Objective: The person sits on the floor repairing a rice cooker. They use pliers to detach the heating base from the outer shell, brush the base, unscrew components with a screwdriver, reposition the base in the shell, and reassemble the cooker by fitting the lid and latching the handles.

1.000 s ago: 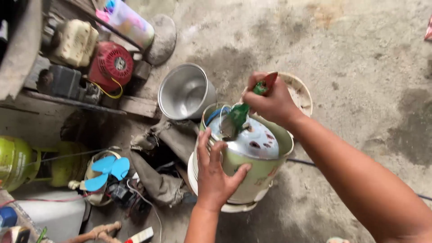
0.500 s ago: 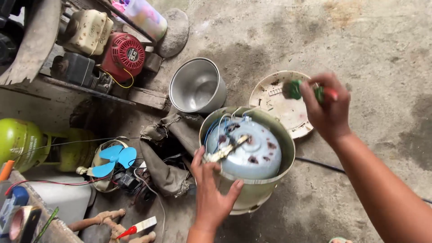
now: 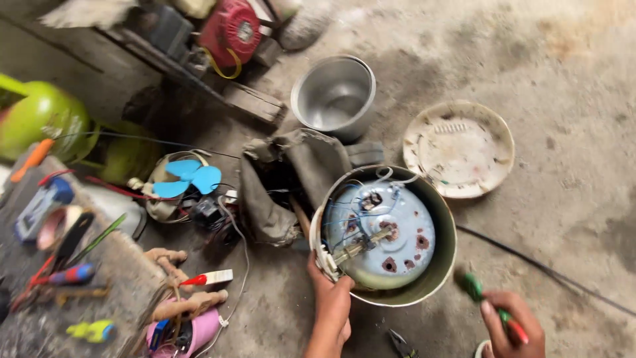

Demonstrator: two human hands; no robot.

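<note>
An opened rice cooker body [image 3: 437, 265] lies upside down on the concrete floor, its pale blue inner plate [image 3: 381, 235] with wires and rusty holes showing. My left hand [image 3: 329, 301] grips the cooker's near rim by a white part. My right hand [image 3: 513, 325] is at the lower right, closed around a green and red handled screwdriver [image 3: 474, 286], apart from the cooker. The cooker's round cream base cover [image 3: 458, 149] lies loose on the floor beyond it.
A metal inner pot [image 3: 333, 96] stands behind a grey cloth bag [image 3: 291, 179]. A small blue fan [image 3: 189, 178], green gas cylinder [image 3: 40, 116], red engine [image 3: 232, 30] and a bench with tools [image 3: 63, 265] fill the left. A black cable [image 3: 543, 268] crosses the floor at right.
My right hand has drawn the screwdriver back from over the base cover down to the lower right, near me. My left hand stays on the cooker's rim.
</note>
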